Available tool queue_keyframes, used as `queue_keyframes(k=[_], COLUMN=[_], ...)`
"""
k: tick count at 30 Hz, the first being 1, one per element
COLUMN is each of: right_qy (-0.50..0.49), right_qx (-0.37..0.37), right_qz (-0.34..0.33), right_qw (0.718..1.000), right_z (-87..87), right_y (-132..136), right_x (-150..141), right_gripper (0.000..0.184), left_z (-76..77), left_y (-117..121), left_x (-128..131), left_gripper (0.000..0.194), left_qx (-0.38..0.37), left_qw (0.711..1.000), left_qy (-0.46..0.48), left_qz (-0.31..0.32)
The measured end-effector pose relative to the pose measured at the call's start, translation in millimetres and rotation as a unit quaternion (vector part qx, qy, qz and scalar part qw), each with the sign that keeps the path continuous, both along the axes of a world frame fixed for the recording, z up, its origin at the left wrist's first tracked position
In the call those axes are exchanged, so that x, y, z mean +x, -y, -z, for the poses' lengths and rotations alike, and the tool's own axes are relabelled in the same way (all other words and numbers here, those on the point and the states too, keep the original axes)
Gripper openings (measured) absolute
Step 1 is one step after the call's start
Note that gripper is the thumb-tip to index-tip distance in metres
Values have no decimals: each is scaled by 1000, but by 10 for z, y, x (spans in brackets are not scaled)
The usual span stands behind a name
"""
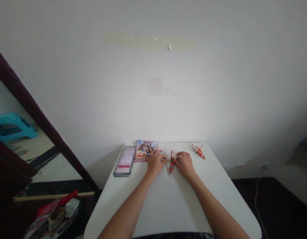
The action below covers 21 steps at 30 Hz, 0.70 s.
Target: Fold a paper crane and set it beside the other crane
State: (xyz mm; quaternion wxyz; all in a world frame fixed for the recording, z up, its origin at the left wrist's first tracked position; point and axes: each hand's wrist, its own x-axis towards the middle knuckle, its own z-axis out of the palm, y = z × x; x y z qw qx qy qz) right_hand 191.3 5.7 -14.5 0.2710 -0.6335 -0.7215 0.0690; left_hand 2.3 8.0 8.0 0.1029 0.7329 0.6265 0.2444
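A partly folded paper crane [171,167], red and patterned with printing, stands between my two hands on the white table [165,205]. My right hand [185,163] pinches its right side between thumb and fingers. From the other side, the thumb and index finger of my left hand [155,163] come together at a thin left flap of the paper; the exact grip is small and hard to see. The other left fingers lie over the edge of a colourful printed leaflet [141,149]. Farther right lies another folded paper crane [198,151], red and white, untouched.
A pixelated phone-like rectangle [125,162] lies at the table's left edge. The white wall [153,113] meets the table's far side. Down left are a bag of items [57,215], a wooden stick [53,197] and a mirror showing a blue stool [15,126].
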Motion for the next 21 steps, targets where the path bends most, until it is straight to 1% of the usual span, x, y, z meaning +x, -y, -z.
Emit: queue_keyframes(k=[7,13,18,21], right_qy=[-17,-23,-24,-25], right_qx=[27,21,21,19], right_qz=[20,24,29,41], right_qw=[999,999,999,999], right_z=[38,26,6,-5], right_y=[7,10,34,50], right_x=[-44,-37,-50,-64], right_gripper=[25,26,29,29], left_z=[17,43,64,68], left_y=[0,1,10,17], left_x=[19,14,8,11], left_gripper=[12,12,24,25], left_qx=[10,22,16,10], left_qw=[1000,1000,999,999], left_qy=[-8,-13,-20,-28], left_qz=[0,2,20,23])
